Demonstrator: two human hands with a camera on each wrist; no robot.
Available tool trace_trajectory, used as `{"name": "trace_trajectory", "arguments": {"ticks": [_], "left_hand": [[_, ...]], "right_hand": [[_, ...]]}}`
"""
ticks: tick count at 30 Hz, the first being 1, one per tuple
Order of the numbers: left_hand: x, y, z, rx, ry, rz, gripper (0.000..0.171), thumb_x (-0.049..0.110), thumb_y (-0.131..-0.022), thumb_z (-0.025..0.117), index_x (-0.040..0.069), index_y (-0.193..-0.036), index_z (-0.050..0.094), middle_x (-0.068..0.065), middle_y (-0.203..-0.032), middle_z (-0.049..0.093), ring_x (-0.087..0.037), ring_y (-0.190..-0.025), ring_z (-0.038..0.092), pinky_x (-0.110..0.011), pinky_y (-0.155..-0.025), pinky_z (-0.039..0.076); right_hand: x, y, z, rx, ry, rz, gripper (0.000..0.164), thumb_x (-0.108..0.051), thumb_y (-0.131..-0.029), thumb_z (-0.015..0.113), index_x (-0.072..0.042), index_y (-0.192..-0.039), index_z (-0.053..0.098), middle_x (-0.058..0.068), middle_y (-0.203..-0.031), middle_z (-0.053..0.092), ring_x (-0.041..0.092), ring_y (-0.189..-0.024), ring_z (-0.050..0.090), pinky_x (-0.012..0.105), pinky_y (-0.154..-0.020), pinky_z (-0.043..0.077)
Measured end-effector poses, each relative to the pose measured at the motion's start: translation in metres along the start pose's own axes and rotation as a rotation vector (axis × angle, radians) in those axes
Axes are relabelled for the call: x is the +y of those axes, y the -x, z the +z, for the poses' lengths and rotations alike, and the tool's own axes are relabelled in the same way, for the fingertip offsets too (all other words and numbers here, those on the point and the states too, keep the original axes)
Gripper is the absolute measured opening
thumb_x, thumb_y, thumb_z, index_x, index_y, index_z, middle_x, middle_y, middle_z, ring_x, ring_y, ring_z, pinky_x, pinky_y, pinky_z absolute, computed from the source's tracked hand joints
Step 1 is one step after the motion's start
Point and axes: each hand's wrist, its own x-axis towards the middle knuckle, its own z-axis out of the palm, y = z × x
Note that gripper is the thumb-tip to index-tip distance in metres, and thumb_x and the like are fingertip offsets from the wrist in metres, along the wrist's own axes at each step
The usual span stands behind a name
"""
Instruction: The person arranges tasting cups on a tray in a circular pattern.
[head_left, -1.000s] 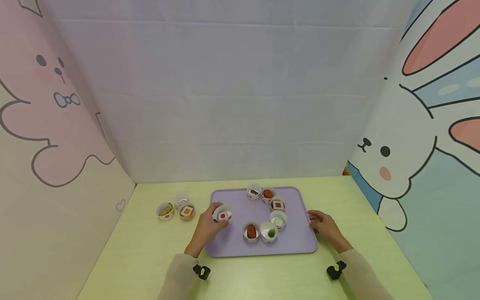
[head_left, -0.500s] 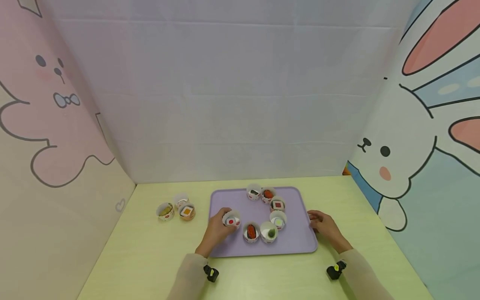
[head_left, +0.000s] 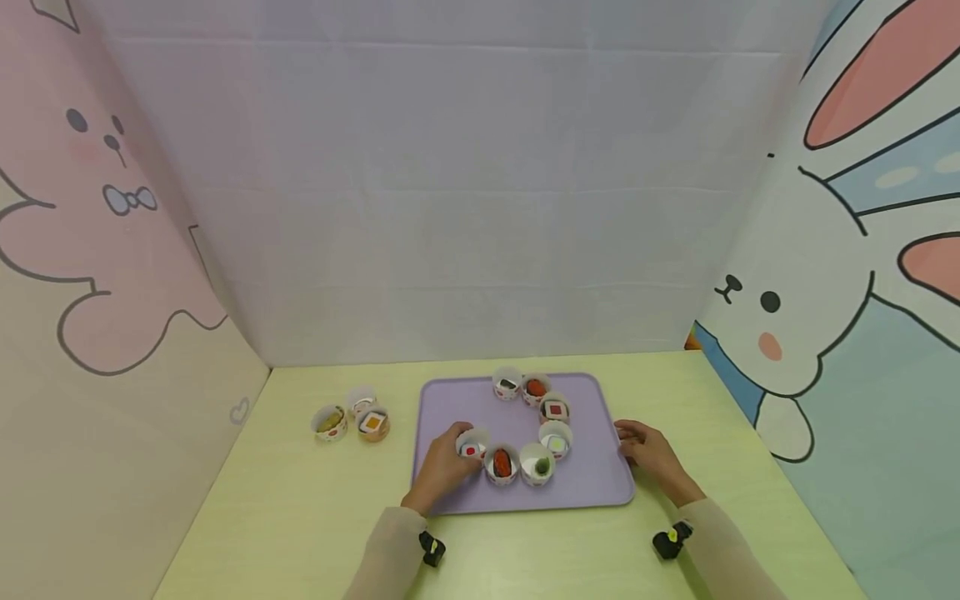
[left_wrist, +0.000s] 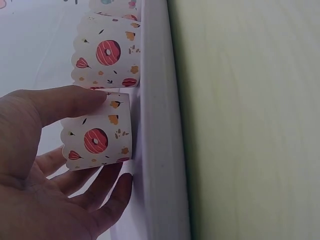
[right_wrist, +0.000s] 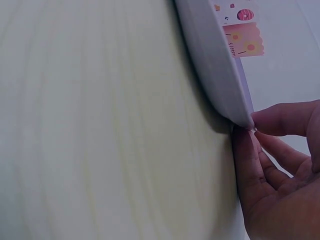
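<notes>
My left hand [head_left: 441, 471] holds a small scallop-edged paper baking cup [left_wrist: 98, 139], printed with doughnuts, between thumb and fingers. Inside this cup lies a white piece with a red spot [head_left: 471, 451]. It stands upright on the lilac tray [head_left: 446, 400], right beside a cup with an orange-red piece [head_left: 502, 463]. A cup with a green piece [head_left: 537, 464] is to the right of that one. At the tray's right edge, my right hand [head_left: 651, 457] pinches the rim [right_wrist: 245, 112], thumb on top and a finger against the outside.
More filled paper cups [head_left: 555, 440] curve up the tray toward its back, ending with a cup holding a dark piece [head_left: 507, 384]. Left of the tray, three cups [head_left: 372, 423] stand together on the pale yellow table [head_left: 285, 500]. A white sheet [head_left: 480, 208] rises behind.
My left hand has brought its cup rightward and slightly toward me over the tray, until beside the cup with the orange-red piece. The right hand has stayed at the tray's edge.
</notes>
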Motion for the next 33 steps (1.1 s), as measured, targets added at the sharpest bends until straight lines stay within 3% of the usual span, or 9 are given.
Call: {"name": "trace_trajectory", "arguments": {"ticks": [10, 24, 33], "left_hand": [[-0.0017, 0.0031, 0.0002, 0.013, -0.024, 0.04, 0.057, 0.009, -0.071, 0.079, 0.005, -0.124, 0.059, -0.011, -0.111, 0.068, -0.02, -0.089, 0.058, -0.033, -0.073, 0.046], [0.0001, 0.0097, -0.0014, -0.037, -0.035, 0.088, 0.061, 0.008, -0.073, 0.079, 0.002, -0.129, 0.056, -0.015, -0.12, 0.065, -0.024, -0.099, 0.06, -0.036, -0.08, 0.049], [0.0015, 0.0071, 0.0017, -0.015, -0.027, 0.079, 0.064, 0.009, -0.076, 0.079, 0.002, -0.134, 0.053, -0.016, -0.126, 0.063, -0.028, -0.109, 0.061, -0.045, -0.091, 0.05]], "right_hand": [[-0.0038, 0.0, 0.0001, 0.002, 0.014, 0.014, 0.049, 0.0, -0.09, 0.056, 0.004, -0.138, 0.05, 0.024, -0.121, 0.059, 0.02, -0.096, 0.062, 0.029, -0.074, 0.055], [-0.0004, -0.0019, 0.0002, 0.011, 0.004, 0.026, 0.049, 0.001, -0.089, 0.056, 0.004, -0.137, 0.05, 0.023, -0.12, 0.06, 0.018, -0.093, 0.061, 0.029, -0.073, 0.055], [-0.0016, -0.0034, 0.0002, 0.02, 0.006, 0.037, 0.049, -0.001, -0.089, 0.057, 0.002, -0.137, 0.051, 0.021, -0.12, 0.06, 0.018, -0.093, 0.06, 0.027, -0.073, 0.054]]}}
